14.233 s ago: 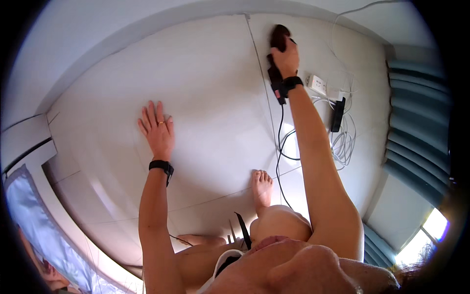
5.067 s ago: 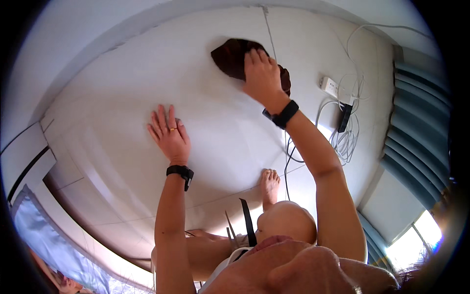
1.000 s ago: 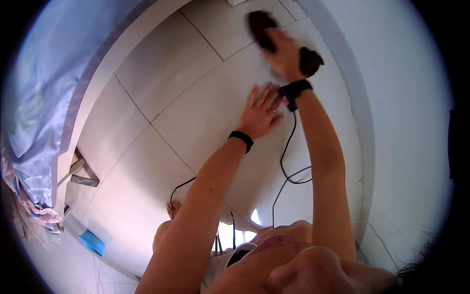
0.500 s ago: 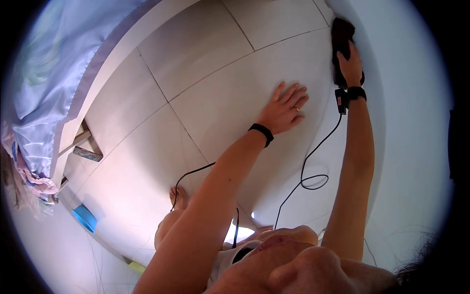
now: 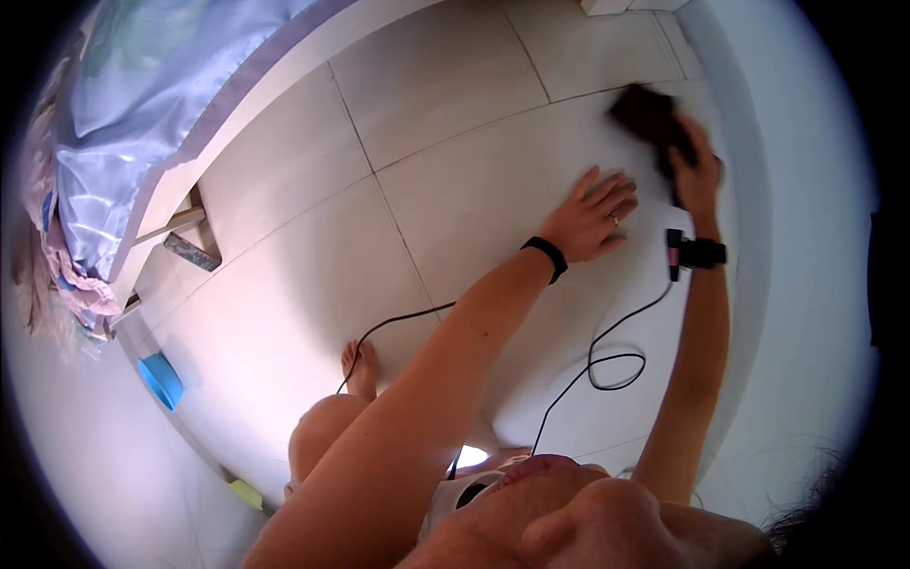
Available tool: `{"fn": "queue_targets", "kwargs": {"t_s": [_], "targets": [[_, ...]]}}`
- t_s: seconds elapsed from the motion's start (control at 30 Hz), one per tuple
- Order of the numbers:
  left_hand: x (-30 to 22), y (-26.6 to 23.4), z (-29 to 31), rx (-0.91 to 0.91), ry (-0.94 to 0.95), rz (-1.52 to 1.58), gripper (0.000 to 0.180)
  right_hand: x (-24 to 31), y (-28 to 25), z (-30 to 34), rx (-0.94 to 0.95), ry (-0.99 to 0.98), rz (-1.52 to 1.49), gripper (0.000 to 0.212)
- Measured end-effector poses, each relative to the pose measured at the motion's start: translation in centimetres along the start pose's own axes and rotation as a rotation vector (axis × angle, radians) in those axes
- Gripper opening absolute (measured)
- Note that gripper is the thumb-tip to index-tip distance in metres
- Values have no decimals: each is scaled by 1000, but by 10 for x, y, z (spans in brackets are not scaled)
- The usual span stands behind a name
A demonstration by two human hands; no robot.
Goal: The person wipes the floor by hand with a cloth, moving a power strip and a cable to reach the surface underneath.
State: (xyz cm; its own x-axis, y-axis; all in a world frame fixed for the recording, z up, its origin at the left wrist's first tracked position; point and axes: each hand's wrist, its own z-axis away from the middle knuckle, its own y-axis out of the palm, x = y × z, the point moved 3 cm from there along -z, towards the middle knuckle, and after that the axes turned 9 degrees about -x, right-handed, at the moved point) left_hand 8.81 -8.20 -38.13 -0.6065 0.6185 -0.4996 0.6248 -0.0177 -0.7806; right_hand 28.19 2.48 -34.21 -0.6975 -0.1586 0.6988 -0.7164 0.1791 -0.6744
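Note:
My right hand (image 5: 700,175) is closed on a dark brown cloth (image 5: 642,112), blurred by motion, on the floor close to the right wall. Its fingers curl over the cloth, and part of it sticks out past them toward the far left. My left hand (image 5: 590,218) lies spread on the pale floor tiles, to the near left of the cloth, with a ring on one finger and nothing in it. A black band (image 5: 548,258) circles the left wrist. On the right wrist sits a thicker black strap (image 5: 703,253) with a small box and a cable.
A thin black cable (image 5: 616,370) loops over the tiled floor (image 5: 474,133) between my arms. The white wall (image 5: 806,237) rises at the right. At the left stands a bed with a shiny bluish cover (image 5: 190,104). A blue basin (image 5: 161,381) rests against the left wall.
My right hand has pulled the cloth away from the wall's foot, and the cloth now slants to the left. The whole view has shifted slightly; my left hand stays spread on the floor.

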Motion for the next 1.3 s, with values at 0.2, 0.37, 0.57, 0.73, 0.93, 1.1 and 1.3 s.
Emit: {"fn": "queue_targets", "kwargs": {"t_s": [0.2, 0.37, 0.57, 0.73, 0.93, 1.1, 1.3], "targets": [[-12, 11, -9, 4, 21, 45, 50, -103, -64, 40, -233, 13, 664, 53], [-7, 8, -8, 20, -14, 206, 36, -74, -17, 57, -224, 82, 633, 57], [41, -43, 30, -44, -446, 710, 16, 28, 61, 86, -244, 32, 470, 49], [86, -138, 54, -181, -667, 612, 33, 171, 174, 149, -104, -102, 173, 41], [107, -180, 76, -219, -811, 478, 23, 235, 224, 217, 470, 203, -446, 44], [140, -203, 90, -360, -756, 674, 33, 162, 71, 202, 162, 676, -804, 47], [129, -160, 98, 101, -644, 437, 36, 12, -45, 233, -332, 572, 130, 54]]}}
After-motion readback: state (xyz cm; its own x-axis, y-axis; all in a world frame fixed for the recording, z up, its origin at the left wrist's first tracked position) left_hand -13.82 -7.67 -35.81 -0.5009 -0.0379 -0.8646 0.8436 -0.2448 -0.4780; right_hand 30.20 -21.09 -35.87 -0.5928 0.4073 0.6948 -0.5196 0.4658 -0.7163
